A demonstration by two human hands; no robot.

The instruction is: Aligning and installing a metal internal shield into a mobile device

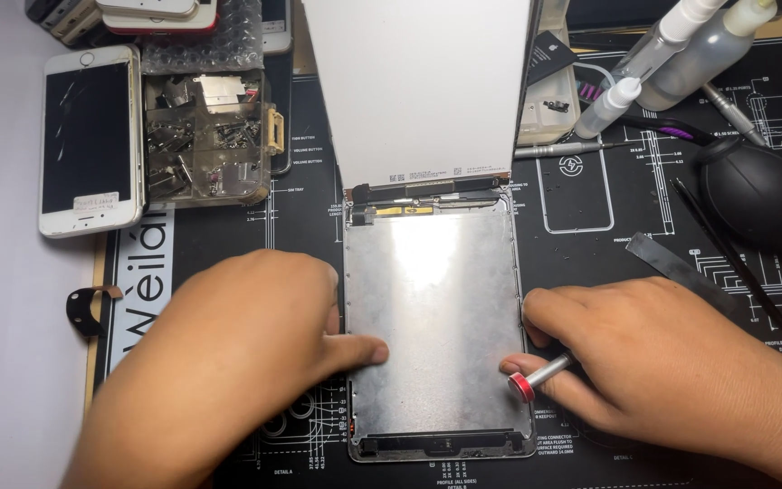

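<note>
Head view: a black repair mat [590, 217] with white line drawings fills most of the frame, lying on a pale table [11, 362]. In the middle of the mat lies an opened tablet [436, 299], its bare metal plate facing up and catching glare; its lifted screen [418, 81] stands up from the tablet's top edge at upper centre, white back toward the camera. The left hand [228, 362] comes in from the lower left and lies at the tablet's left edge, fingers curled, forefinger stretched out flat on the metal plate and holding nothing. The right hand [662, 353] comes in from the lower right, beside the tablet's right edge, clasped around a silver screwdriver [540, 373] whose red cap points left, over the plate's lower right part; its tip is hidden under the hand. At the right edge sits a black rubber blower [753, 195], and above it, at upper right, lie clear bottles [681, 54] with white nozzles. At upper left stands a clear parts box [205, 136] full of small metal bits, and left of it a white phone [90, 140] with a cracked dark screen lies on the table. More phones [156, 14] are stacked along the top left edge. A flat metal blade [672, 263] lies just above the right hand.
</note>
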